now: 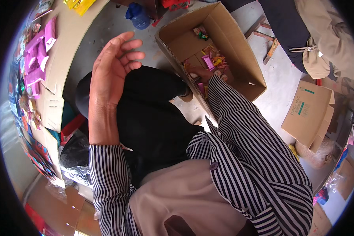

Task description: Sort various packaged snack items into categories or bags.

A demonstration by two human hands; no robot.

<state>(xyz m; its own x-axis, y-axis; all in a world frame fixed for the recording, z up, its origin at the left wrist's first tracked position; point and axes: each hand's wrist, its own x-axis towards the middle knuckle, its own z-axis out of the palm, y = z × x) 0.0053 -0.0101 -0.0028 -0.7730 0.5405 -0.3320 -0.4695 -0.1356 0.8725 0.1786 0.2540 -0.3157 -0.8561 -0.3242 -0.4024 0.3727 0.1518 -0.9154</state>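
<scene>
A deep open cardboard box [239,50] stands on the floor in front of me, with small wrapped sweets [219,61] scattered over its bottom. Down inside it, near its left wall, is my right hand [201,73]. Small packets lie against its fingers, but whether it grips one is hidden. One pink packet [207,62] lies just beyond that hand. My left hand [112,56] is raised in the air left of the box, its fingers apart and slightly curled, holding nothing.
At left, a cardboard-covered surface [73,32] bears several pink packets [35,59] and other bagged goods. A blue plastic jug [138,16] stands beyond. On the right are a smaller carton [306,112], a wooden stool [268,38] and another person's clothed legs [295,35].
</scene>
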